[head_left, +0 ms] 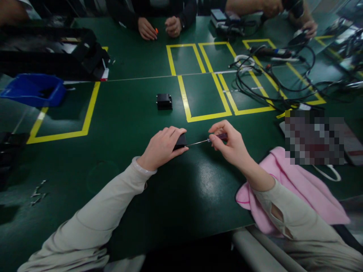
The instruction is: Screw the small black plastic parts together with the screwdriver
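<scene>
My left hand (163, 146) is closed around a small black block-shaped part (180, 141), pressing it on the green table (176, 181); its left portion is hidden under my fingers. In my right hand (231, 141) is a screwdriver (221, 137) with a dark reddish handle, lying almost level. Its thin metal shaft points left, and the tip meets the right end of the black part near a screw. A similar black block (164, 101) with silver screws at its sides sits farther back on the table.
Loose screws (38, 192) lie at the left. Behind them are a blue bin (35, 90) and black trays (51, 53). Yellow tape (210, 115) marks rectangles. Cables (272, 83) tangle at right, beside a pink cloth (295, 185). Co-workers' hands (147, 29) are across the table.
</scene>
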### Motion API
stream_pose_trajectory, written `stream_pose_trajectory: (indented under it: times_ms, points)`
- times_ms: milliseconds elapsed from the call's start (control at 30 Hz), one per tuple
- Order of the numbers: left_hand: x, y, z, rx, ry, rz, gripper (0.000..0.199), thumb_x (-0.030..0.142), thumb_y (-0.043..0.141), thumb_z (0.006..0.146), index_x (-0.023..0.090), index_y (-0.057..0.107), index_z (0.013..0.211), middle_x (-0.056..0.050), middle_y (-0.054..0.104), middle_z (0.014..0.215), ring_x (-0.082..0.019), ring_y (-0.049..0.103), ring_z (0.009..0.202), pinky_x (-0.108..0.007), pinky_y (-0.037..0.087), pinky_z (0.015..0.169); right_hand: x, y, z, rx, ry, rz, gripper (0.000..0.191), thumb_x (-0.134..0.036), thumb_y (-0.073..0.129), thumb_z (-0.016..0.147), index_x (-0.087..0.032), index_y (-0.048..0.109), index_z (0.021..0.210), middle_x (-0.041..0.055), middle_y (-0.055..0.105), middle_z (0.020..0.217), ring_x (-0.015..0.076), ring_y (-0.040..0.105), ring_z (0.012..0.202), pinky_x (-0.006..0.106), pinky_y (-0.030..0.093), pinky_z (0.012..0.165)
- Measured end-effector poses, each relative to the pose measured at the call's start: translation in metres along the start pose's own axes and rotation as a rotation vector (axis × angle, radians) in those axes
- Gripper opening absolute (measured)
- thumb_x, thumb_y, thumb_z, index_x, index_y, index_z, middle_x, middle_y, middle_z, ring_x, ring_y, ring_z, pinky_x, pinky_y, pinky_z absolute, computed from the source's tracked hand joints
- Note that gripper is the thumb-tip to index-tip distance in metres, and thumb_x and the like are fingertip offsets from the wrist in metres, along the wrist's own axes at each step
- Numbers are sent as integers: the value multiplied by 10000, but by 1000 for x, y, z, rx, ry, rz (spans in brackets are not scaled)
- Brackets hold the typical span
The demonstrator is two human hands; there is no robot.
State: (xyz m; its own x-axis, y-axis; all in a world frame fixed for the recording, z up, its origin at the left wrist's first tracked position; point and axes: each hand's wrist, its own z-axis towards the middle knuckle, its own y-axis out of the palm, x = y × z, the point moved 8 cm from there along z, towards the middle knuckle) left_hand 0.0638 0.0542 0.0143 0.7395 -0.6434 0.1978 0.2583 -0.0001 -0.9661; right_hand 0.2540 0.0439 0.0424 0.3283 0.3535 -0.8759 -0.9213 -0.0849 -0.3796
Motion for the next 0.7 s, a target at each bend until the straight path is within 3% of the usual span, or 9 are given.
stream_pose_trajectory:
  times_ms: [233, 533, 700]
  points:
    - [-12, 5, -7, -29, -6, -212, 640, 617, 578, 974, 158, 484, 1409, -148, 626, 1304, -308, 602, 1145, -459, 485, 993, 4, 4, 0, -3, 47, 152, 79, -257, 631, 963, -200, 576, 955, -76, 549, 637, 74, 527, 486, 236, 399, 520]
    - [-27, -7, -23, -114, -20, -361, 560, 434, 671, 941, 267, 540, 1459, -115, 512, 1377, -295, 508, 1314, -495, 460, 1132, 11, 4, 0, 16, 96, 245, 111, -282, 667, 958, -199, 593, 948, -81, 557, 625, 68, 538, 477, 218, 422, 502]
    - [-21, -6, -22, -163, 3, -466, 637, 284, 614, 947, 218, 400, 1544, -115, 511, 1507, -250, 528, 1389, -435, 450, 1189, 14, 7, 2, -5, 133, 374, 133, -307, 713, 935, -189, 655, 958, -66, 606, 647, 69, 577, 497, 211, 457, 512]
